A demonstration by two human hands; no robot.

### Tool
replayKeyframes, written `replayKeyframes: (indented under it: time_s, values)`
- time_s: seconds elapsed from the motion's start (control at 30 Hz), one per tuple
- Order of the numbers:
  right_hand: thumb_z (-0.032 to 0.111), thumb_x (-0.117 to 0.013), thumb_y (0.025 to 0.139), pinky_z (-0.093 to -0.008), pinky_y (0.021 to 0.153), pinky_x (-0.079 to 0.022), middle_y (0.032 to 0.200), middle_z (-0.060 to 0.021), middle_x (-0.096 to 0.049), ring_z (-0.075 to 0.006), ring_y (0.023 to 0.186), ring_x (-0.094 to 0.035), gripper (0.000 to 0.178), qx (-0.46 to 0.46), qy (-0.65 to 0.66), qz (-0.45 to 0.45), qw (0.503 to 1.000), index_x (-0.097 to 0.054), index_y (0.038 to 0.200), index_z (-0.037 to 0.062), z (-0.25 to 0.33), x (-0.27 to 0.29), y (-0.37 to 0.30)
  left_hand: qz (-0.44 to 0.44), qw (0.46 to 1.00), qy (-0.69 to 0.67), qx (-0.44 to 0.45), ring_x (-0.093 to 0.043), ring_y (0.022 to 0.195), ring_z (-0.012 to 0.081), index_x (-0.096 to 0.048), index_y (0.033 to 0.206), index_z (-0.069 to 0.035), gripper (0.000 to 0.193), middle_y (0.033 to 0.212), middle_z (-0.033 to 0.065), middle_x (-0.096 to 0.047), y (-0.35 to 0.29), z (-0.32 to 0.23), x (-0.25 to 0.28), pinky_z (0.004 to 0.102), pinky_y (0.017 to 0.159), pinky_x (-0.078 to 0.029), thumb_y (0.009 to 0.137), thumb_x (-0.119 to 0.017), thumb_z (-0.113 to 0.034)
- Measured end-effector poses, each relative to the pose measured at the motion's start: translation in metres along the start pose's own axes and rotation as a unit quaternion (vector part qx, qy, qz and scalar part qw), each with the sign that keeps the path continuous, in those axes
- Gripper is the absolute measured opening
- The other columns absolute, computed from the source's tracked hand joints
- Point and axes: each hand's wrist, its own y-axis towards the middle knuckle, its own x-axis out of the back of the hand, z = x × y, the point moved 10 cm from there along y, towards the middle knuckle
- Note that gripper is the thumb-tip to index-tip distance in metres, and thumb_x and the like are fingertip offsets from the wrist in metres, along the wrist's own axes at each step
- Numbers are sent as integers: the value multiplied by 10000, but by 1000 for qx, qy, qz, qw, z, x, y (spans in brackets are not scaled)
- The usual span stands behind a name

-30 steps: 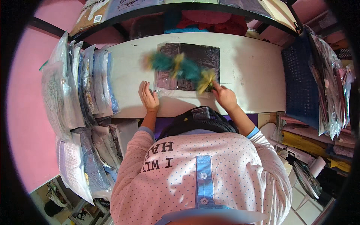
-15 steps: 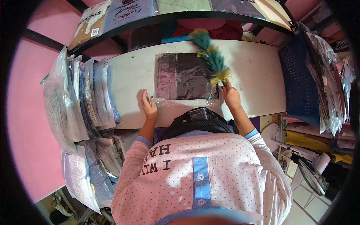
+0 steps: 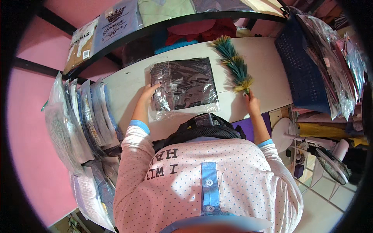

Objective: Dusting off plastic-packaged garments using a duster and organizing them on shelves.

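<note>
A folded dark garment in a clear plastic bag [image 3: 185, 83] lies flat on the white table. My left hand [image 3: 147, 93] is at its left edge, the thumb resting on top of the plastic and the other fingers partly hidden along the side. My right hand [image 3: 251, 103] is closed around the handle of a green and yellow feather duster [image 3: 234, 65]. The duster slants up and to the left, to the right of the bagged garment and apart from it.
Bagged garments [image 3: 87, 116] stand in a row along the left. A blue perforated basket [image 3: 301, 73] with more bagged clothes is at the right. A black-framed shelf [image 3: 163, 24] spans the far side. An electric fan [image 3: 330, 165] stands lower right.
The duster has moved right, off the bagged garment. My left hand has come from beside the bag onto its left edge. The bag now lies slightly tilted, and the view has shifted.
</note>
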Motion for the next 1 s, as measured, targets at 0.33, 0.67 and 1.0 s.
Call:
replayKeyframes:
  time_s: [0.33, 0.67, 1.0]
  values:
    - [196, -519, 877, -456, 729, -466, 900, -248, -616, -409, 850, -598, 386, 0, 31, -79, 996, -494, 1247, 89, -32, 41, -21, -124, 867, 236, -420, -593, 781, 152, -591, 1008, -8, 336, 869, 69, -642, -101, -167, -51, 266, 710, -460, 697, -697, -79]
    - [197, -534, 884, -348, 711, -479, 898, -194, -648, -270, 803, -647, 374, -73, 186, -58, 978, -524, 1234, 64, -29, 43, -15, -276, 664, 365, -591, -459, 1166, 352, -594, 977, -109, 350, 1048, 85, -629, -176, -144, -37, 412, 1006, -315, 665, -669, 31]
    - [173, -582, 851, -403, 703, -496, 944, -200, -635, -362, 842, -627, 420, 166, 161, 96, 968, -501, 1259, 114, 85, -24, -37, -12, 999, -29, -15, -649, 819, 197, -525, 1163, 11, 327, 1011, 97, -627, -58, 106, -3, 265, 701, -513, 902, -546, -184]
